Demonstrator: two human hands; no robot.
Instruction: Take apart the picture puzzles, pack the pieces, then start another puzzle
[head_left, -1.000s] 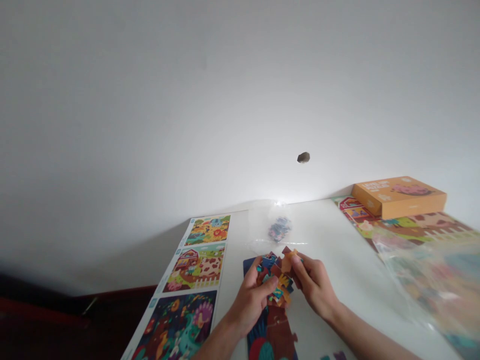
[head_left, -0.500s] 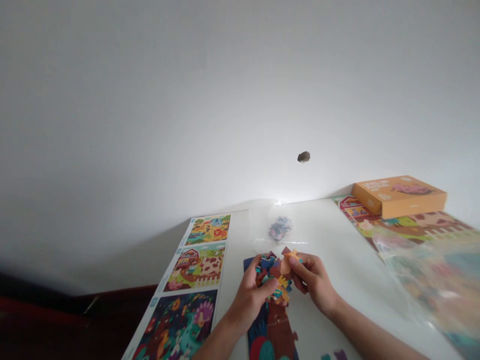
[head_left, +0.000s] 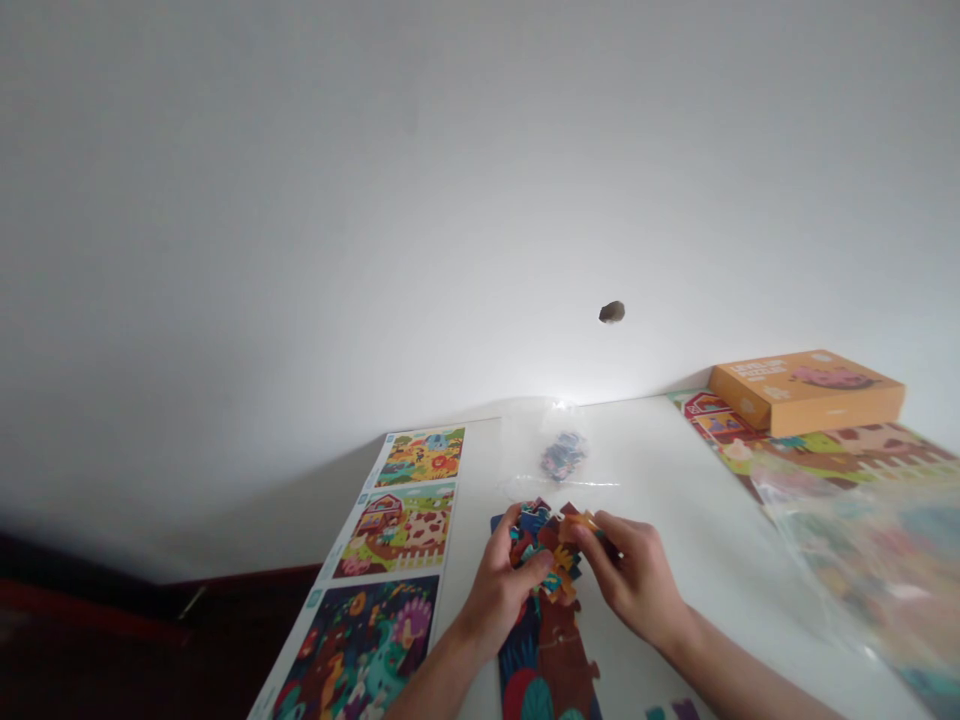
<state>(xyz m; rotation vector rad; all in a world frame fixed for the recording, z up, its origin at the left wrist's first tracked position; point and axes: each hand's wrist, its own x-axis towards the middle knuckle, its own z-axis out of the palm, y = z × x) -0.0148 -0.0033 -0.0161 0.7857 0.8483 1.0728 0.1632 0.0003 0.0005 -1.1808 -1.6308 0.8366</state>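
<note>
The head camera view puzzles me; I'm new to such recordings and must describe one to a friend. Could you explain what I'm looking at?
There is no machine here: these are a person's bare hands, seen by a camera worn on the head, looking forward and down.

The left hand holds a bunch of puzzle pieces. Beside it, the right hand pinches an orange piece. Below them, a partly joined puzzle lies on the white table.

To the left is a sheet with three pictures. Toward the wall lies a clear bag with more pieces in it. At right, an orange box rests on a farm picture, with clear plastic nearer the camera.
</note>
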